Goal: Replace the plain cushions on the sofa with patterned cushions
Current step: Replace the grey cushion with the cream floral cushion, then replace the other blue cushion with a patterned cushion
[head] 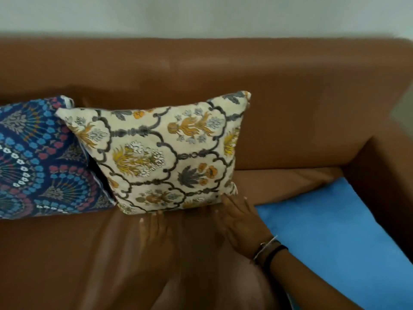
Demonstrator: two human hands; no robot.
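both hands spread flat at the cream patterned cushion point(161, 153) propped on the sofa point(290, 97) back — right hand point(240, 222) nearer the plain blue cushion point(335, 238), flat by the right arm — left hand point(156, 233) blurred.

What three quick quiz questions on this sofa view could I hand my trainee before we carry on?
1. True or false: the cream floral cushion leans against the sofa backrest.
2. Which cushion lies flat on the seat at the right end? A. navy patterned cushion B. plain blue cushion C. cream floral cushion
3. Fill in: the right hand and left hand are at the cream cushion's ____ edge.

Key: 1 true; 2 B; 3 bottom.
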